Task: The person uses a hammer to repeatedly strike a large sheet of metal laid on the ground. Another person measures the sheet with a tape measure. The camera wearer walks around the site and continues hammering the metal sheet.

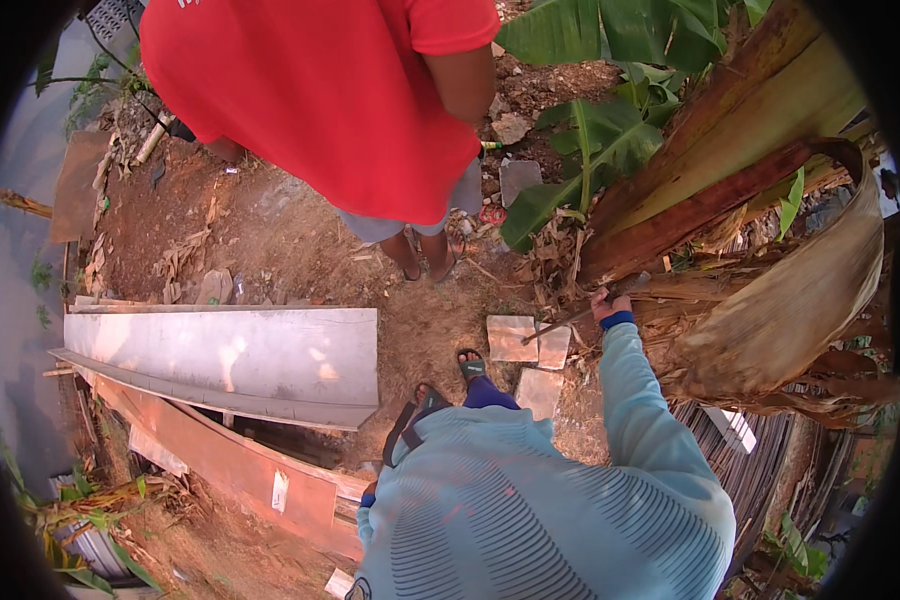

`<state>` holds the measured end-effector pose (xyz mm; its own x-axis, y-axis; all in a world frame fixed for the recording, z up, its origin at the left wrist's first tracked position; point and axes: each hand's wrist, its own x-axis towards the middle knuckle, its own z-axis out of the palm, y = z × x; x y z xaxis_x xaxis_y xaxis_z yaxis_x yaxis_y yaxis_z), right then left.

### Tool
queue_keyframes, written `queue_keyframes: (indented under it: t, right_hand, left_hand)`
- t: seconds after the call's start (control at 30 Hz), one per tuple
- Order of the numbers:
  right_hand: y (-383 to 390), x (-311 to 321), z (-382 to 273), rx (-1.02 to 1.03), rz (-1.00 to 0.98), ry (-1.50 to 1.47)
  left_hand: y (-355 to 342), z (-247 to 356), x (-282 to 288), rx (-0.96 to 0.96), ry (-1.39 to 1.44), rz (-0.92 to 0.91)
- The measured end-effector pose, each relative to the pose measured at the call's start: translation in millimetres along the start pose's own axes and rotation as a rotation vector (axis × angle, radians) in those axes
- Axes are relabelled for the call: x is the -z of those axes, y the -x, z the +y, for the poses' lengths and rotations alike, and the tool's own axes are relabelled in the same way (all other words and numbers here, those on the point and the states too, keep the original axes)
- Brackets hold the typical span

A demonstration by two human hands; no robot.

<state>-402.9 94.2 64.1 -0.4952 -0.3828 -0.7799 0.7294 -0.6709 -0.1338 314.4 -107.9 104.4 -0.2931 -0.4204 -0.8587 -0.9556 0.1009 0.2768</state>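
My right hand (607, 304) is closed on a long, thin metal tool (560, 325), which slants down to the left over square tiles (512, 338) on the dirt. The hand is beside the brown, drooping dry leaves of a banana plant (775, 305), below its leaning trunk (705, 140). My left hand is hidden beside my body; only a dark blue cuff (368, 500) shows at the lower middle, near orange-brown boards. My sandalled feet (470, 365) stand on the dirt.
A person in a red shirt (320, 100) stands ahead, facing away or sideways, which I cannot tell. A pale board (220, 355) lies at left over orange-brown boards (300, 500). Grey water or ground (25, 300) lies beyond them. Stones and green banana leaves (590, 150) are at upper right.
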Motion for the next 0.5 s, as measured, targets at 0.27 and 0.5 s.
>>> queue_keyframes:
  t: [0.27,0.5]
  right_hand:
    - [-38,-15,-49,0.214,0.055,0.211]
    - [-23,-21,-31,0.189,0.200,0.490]
  left_hand:
    - [41,8,-6,0.048,-0.016,0.005]
    - [60,11,-40,0.095,0.038,0.000]
